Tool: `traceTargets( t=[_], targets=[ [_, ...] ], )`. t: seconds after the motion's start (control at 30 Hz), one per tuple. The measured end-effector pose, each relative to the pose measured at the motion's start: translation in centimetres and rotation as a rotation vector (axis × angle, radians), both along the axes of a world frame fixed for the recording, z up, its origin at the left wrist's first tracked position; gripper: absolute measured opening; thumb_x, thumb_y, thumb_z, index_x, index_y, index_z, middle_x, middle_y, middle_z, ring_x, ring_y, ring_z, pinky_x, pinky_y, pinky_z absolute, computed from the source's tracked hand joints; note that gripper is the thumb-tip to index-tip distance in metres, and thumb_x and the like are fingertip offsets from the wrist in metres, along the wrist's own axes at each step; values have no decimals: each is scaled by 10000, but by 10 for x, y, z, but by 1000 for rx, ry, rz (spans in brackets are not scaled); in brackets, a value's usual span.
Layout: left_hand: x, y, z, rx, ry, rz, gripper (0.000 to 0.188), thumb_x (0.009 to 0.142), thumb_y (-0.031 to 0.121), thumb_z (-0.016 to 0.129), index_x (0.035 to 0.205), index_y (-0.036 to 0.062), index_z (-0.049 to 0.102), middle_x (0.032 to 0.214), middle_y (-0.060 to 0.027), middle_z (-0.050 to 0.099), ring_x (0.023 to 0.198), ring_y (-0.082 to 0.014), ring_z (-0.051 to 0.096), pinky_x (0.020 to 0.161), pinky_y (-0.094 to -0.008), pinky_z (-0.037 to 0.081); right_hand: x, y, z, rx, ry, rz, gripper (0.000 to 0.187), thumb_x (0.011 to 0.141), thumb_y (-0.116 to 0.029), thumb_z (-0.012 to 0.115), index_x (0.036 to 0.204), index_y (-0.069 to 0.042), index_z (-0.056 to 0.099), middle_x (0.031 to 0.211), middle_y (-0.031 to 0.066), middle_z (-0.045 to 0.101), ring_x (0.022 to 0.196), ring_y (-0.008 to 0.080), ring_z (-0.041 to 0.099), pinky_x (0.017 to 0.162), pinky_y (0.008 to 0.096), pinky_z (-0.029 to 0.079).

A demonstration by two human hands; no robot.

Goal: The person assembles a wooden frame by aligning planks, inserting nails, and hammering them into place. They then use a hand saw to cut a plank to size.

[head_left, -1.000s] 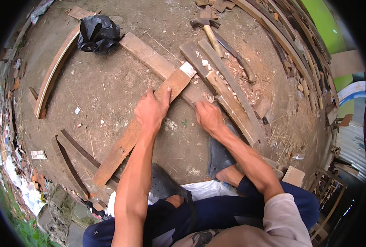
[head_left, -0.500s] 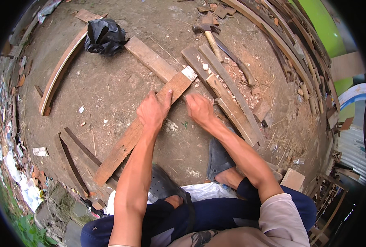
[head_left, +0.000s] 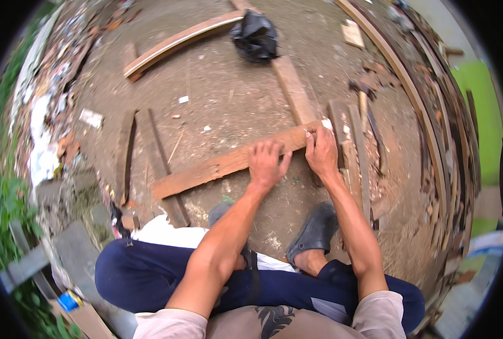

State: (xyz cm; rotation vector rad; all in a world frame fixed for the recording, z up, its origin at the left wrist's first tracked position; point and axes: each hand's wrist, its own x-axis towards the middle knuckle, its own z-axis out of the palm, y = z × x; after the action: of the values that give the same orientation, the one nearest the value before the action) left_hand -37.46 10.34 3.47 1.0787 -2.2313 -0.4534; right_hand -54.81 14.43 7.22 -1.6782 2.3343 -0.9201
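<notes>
Reddish-brown flat wooden plank [head_left: 217, 163], head view: lies slantwise on the ground in front of the person, between the two hands and the far boards. Stretches under both hands are covered, underside not visible. Bare left hand [head_left: 267, 164] rests over the plank's middle, fingers spread and slightly blurred, thumb held apart; not gripping as far as I can see. Bare right hand [head_left: 322, 151] is at the right end, fingers bent over the face; whether it grips or only presses, can't make out, palm side is hidden.

Plank looks: straight-edged, visible grain, darker marks toward the left end, whitish patch at the right tip, partly behind the right fingers. Right part crosses a paler brown board [head_left: 293, 87], whose near run is mostly hidden; left part lies across a narrow dark-edged wooden strip [head_left: 160, 152].

Surroundings: crumpled black plastic bag [head_left: 255, 37], glossy, at the pale board's far end. Claw hammer with light wooden handle [head_left: 363, 107], dark head, beside a dark long tool [head_left: 378, 144], its shape hard to read. Packed brown earth floor [head_left: 223, 107], gritty, with scattered chips. Dark grey perforated clog [head_left: 315, 230] on the right foot; its mate is mostly behind the left forearm.
</notes>
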Motion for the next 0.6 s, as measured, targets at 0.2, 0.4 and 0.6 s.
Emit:
traceTargets(
  t=[0.2,0.4,0.6],
  targets=[
    [54,68,-17,497,-23,183,288,915,355,739,985,90,648,903,-116,627,687,-247,607,686,-391,487,44,-48,-17,98,12,393,124,950,-131,619,1009,-23,601,987,192,675,1016,393,617,925,521,452],
    [65,58,-26,971,1005,1108,596,977,600,609,1155,34,556,1002,-83,637,726,-176,647,631,-382,542,63,-70,-19,448,21,473,210,1012,-217,526,1065,-14,522,879,282,691,879,478,661,851,583,477],
    [88,-13,10,1096,1441,1406,953,903,658,664,1504,-20,365,1443,-146,525,1295,-296,548,1092,-476,461,55,-71,-22,532,32,523,260,1035,-258,467,1091,-7,497,876,316,681,868,521,654,821,606,482]
  ],
)
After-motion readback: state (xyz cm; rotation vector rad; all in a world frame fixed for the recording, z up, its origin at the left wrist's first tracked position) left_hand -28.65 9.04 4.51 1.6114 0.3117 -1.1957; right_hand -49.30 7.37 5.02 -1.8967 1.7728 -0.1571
